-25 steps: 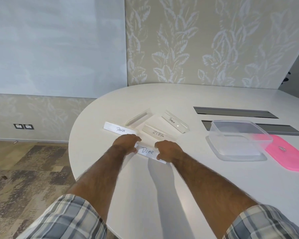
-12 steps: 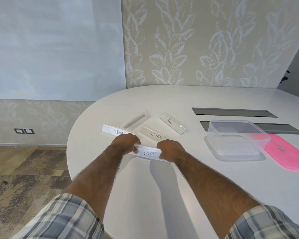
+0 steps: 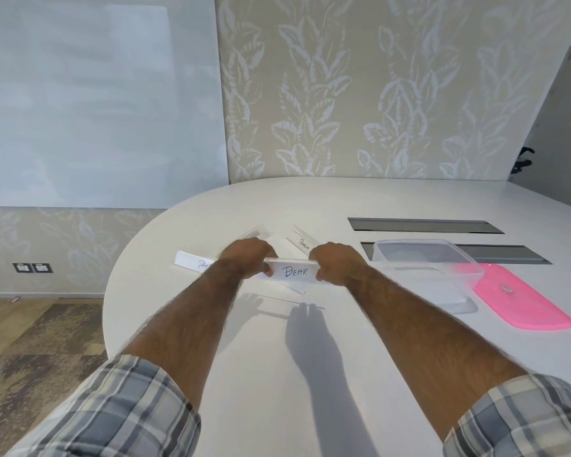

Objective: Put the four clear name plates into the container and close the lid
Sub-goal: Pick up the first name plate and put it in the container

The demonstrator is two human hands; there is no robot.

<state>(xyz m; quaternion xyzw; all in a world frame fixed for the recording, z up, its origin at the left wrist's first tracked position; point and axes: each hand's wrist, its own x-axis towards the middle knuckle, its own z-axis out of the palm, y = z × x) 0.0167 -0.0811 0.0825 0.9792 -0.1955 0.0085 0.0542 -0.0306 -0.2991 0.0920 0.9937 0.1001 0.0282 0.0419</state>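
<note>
Over the table (image 3: 393,199), the BEAR plate (image 3: 294,271) spans left hand (image 3: 248,258) to right hand (image 3: 335,263), both seemingly pinching it.

Table (image 3: 310,209): name plates (image 3: 192,262), container (image 3: 424,257), pink lid (image 3: 521,301)

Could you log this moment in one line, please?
left hand, right hand: holding clear BEAR name plate | clear plastic container: empty | pink lid: off

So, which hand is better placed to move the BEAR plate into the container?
Probably the right hand: it grips the BEAR plate at the end nearest the container; the left hand holds the other.
</note>
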